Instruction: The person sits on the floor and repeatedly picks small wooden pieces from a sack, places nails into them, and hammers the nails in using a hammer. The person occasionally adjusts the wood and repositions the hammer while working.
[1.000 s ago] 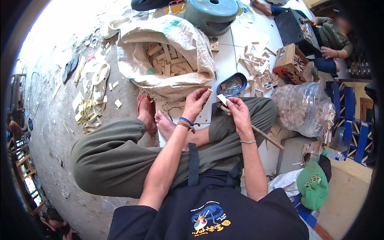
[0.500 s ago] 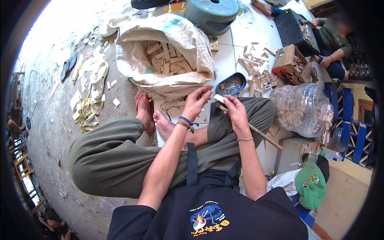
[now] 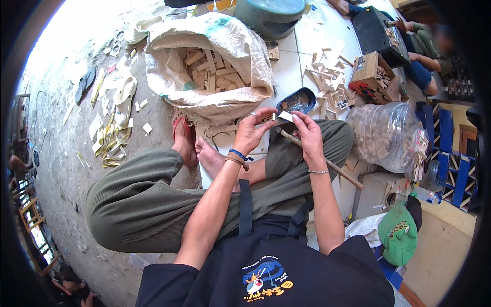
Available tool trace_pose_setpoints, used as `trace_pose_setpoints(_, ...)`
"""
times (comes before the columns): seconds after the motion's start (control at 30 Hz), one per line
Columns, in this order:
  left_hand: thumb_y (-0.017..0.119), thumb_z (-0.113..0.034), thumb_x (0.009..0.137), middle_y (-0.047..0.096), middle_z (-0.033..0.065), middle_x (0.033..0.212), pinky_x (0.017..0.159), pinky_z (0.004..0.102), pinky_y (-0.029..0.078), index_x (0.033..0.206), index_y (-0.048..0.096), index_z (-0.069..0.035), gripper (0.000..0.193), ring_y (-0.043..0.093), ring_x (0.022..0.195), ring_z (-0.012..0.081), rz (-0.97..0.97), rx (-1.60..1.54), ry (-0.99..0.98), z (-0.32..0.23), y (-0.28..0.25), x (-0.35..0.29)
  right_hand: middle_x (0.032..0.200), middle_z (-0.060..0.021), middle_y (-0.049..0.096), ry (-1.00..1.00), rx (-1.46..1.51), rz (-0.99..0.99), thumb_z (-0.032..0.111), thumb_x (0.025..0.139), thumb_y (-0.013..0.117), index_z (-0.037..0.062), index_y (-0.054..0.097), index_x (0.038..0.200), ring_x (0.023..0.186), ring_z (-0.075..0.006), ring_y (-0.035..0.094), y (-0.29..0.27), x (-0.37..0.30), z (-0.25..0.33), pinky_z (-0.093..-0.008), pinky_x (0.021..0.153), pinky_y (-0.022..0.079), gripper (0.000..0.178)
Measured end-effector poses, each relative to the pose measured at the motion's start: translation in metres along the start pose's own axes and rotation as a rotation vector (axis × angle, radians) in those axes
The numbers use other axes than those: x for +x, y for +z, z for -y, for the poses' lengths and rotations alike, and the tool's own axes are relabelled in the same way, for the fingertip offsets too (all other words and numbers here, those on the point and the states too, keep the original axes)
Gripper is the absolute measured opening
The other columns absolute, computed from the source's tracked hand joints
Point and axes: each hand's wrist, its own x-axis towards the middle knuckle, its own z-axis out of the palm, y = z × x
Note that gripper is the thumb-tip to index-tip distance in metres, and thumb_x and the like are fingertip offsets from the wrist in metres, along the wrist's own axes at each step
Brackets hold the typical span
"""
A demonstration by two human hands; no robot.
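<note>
Over my crossed legs, my left hand (image 3: pixel 252 131) pinches a small pale wooden piece (image 3: pixel 274 117) between thumb and fingers. Just to its right, my right hand (image 3: pixel 309 135) grips a pale wooden block (image 3: pixel 286 116) by its end. The two pieces are close together; whether they touch I cannot tell. A hammer (image 3: pixel 335 169) with a wooden handle lies across my right thigh, passing beneath my right hand, its small head near the knuckles. Right behind the hands is a blue oval tray (image 3: pixel 311 102) of nails, partly covered by the fingers.
A large woven sack (image 3: pixel 215 105) of wooden blocks stands open ahead. Loose wooden pieces (image 3: pixel 327 77) lie on the tiles beyond the tray. To the right are a wooden box (image 3: pixel 364 77), a big clear plastic jug (image 3: pixel 381 138) and a green cap (image 3: pixel 398 238). Another person works at far right.
Both hands have shifted slightly, and the right hand's block has moved up and right. The left hand's wooden piece now shows more clearly. The other person's arm at far right has moved.
</note>
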Motion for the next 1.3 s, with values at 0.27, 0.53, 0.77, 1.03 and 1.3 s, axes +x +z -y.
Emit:
trace_pose_setpoints(0.27,0.069,-0.002,0.099,0.066,0.0103,0.14,0.112,0.0311,0.049,0.13,0.063,-0.001,0.032,0.059,0.132,0.0174,0.036,-0.191,-0.047,0.015,-0.007,-0.004,0.095,0.0063,0.068,-0.076,-0.329,0.135,0.022,0.105,0.066,0.0043,0.074,0.123,0.075,-0.0011,0.05,0.008,0.006,0.005,-0.0181,0.066,0.043,0.026)
trace_pose_setpoints(0.53,0.068,0.001,0.099,0.064,0.0125,0.144,0.114,0.0315,0.047,0.128,0.062,-0.001,0.03,0.057,0.135,0.0174,0.039,-0.207,-0.07,0.022,-0.011,-0.004,0.091,0.0031,0.069,-0.079,-0.367,0.184,0.022,0.104,0.066,0.0,0.074,0.12,0.077,-0.004,0.055,0.015,0.016,0.001,-0.0216,0.068,0.045,0.028)
trace_pose_setpoints(0.77,0.065,0.004,0.099,0.061,0.0141,0.146,0.114,0.032,0.049,0.129,0.06,0.001,0.031,0.057,0.135,0.0189,0.05,-0.241,-0.053,0.025,-0.012,-0.002,0.098,-0.0047,0.075,-0.11,-0.471,0.191,0.021,0.104,0.064,-0.0016,0.074,0.119,0.091,-0.0098,0.066,0.017,0.019,0.005,-0.0268,0.083,0.052,0.029)
trace_pose_setpoints(1.03,0.066,0.003,0.099,0.061,0.0141,0.145,0.115,0.0327,0.049,0.13,0.06,0.001,0.032,0.057,0.135,0.0194,0.039,-0.25,-0.072,0.022,-0.011,-0.002,0.095,-0.0057,0.076,-0.142,-0.543,0.185,0.022,0.103,0.064,-0.0014,0.075,0.119,0.089,-0.0102,0.066,0.019,0.025,0.007,-0.0278,0.082,0.052,0.03)
trace_pose_setpoints(1.3,0.067,0.003,0.099,0.062,0.0139,0.144,0.116,0.0332,0.048,0.129,0.06,0.002,0.03,0.057,0.134,0.0193,0.034,-0.206,-0.078,0.024,-0.012,0.0,0.098,-0.0063,0.077,-0.135,-0.563,0.163,0.022,0.102,0.066,0.0001,0.076,0.117,0.09,-0.0108,0.067,0.021,0.028,0.008,-0.0286,0.084,0.052,0.029)
